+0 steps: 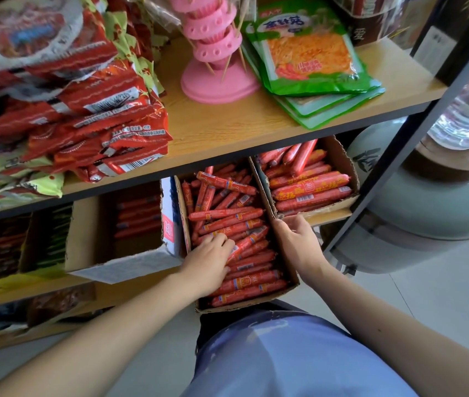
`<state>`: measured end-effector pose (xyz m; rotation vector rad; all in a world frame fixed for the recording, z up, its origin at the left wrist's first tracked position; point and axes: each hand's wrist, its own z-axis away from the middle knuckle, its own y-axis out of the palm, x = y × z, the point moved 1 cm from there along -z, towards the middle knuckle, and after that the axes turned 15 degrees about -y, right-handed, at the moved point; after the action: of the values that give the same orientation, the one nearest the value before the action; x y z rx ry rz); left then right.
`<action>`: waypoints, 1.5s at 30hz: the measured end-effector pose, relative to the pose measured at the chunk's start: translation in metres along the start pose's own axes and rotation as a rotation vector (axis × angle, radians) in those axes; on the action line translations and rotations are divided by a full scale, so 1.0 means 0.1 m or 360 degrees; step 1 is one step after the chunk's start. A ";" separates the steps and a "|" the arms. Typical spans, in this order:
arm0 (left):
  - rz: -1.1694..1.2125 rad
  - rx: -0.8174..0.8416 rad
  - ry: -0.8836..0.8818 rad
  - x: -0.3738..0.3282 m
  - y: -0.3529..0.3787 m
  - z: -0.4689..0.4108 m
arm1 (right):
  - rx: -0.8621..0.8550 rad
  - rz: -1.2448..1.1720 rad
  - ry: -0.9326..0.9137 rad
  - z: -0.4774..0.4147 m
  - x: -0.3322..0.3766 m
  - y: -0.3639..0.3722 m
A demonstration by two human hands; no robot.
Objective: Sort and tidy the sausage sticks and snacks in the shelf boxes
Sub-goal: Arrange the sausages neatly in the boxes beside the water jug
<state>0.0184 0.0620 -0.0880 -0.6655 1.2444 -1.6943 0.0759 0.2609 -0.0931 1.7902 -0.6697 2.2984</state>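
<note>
**A:** Head view. Blue-clad knee (299, 359) nearest, just under the front of the middle box (256, 303).

**B:** Hands?

**A:** Left hand (210, 259) lies on the sausage sticks (227, 216) inside that box, fingers bent among them. Whether it holds 1, cannot tell. Right hand (296, 236) grips the box's right wall.

**B:** Neighbours?

**A:** Right box (342, 159) touching, with thicker sausages (310, 186). 1 shelf (242, 127) up: red snack packs (107, 133), pink stand (216, 81), green packets (310, 53).

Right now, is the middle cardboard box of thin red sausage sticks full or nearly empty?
Full: thin red sausage sticks fill the middle cardboard box almost to its rim.
</note>
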 end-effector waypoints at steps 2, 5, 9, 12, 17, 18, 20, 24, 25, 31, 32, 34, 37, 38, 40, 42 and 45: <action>0.0087 0.0104 -0.0025 -0.02 -0.03 -0.01 | -0.0003 -0.0023 0.0000 0.00 0.01 0.01; 0.0181 0.0333 -0.0101 -0.07 -0.05 0.00 | 0.0006 -0.0049 0.0000 0.03 0.00 0.02; 0.0354 0.0451 -0.0166 0.01 -0.09 0.03 | 0.0038 -0.0081 0.0027 0.04 0.01 0.01; 0.0394 0.0512 -0.0086 0.02 -0.12 0.07 | 0.0027 -0.0068 0.0021 0.05 0.02 -0.05; 0.0325 0.0676 -0.0076 -0.01 -0.21 0.01 | 0.0171 0.0132 -0.0064 0.05 -0.05 -0.05; 0.0339 0.0693 -0.0069 -0.02 -0.24 0.01 | 0.0211 0.0266 -0.0149 0.04 -0.07 -0.05; 0.0356 0.0707 -0.0057 -0.02 -0.27 0.00 | 0.0278 0.0595 -0.0413 0.04 -0.06 -0.06; 0.0356 0.0693 -0.0017 0.03 -0.28 0.04 | 0.0705 0.1087 -0.0991 0.05 0.14 -0.11; 0.0339 0.0696 0.0021 0.04 -0.29 0.06 | 0.0945 0.1196 -0.1004 0.05 0.18 -0.09; 0.0179 0.0626 0.0116 -0.01 -0.36 0.17 | 0.1501 0.1379 -0.0807 0.12 0.16 0.04; 0.0106 0.0638 0.0109 -0.02 -0.36 0.19 | 0.1483 0.1346 -0.0769 0.12 0.19 0.04; 0.0013 0.0710 0.0120 -0.04 -0.37 0.22 | 0.1432 0.1277 -0.0744 0.12 0.25 0.01; 0.0012 0.0792 0.0088 -0.05 -0.41 0.25 | 0.1396 0.1226 -0.0727 0.13 0.30 0.00; 0.0021 0.0784 0.0061 -0.04 -0.42 0.25 | 0.1396 0.1225 -0.0741 0.14 0.31 0.00; 0.0021 0.0747 0.0029 -0.02 -0.43 0.22 | 0.1405 0.1208 -0.0766 0.14 0.32 -0.01; -0.0005 0.0701 0.0050 -0.02 -0.40 0.20 | 0.1457 0.1193 -0.0745 0.14 0.33 -0.03; 0.0034 0.0694 0.0069 -0.03 -0.34 0.19 | 0.1523 0.1208 -0.0665 0.13 0.33 -0.07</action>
<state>0.0235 0.0592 -0.0493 -0.3522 0.8623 -1.8883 0.0810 0.2563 -0.0578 2.8829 -0.3107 3.0877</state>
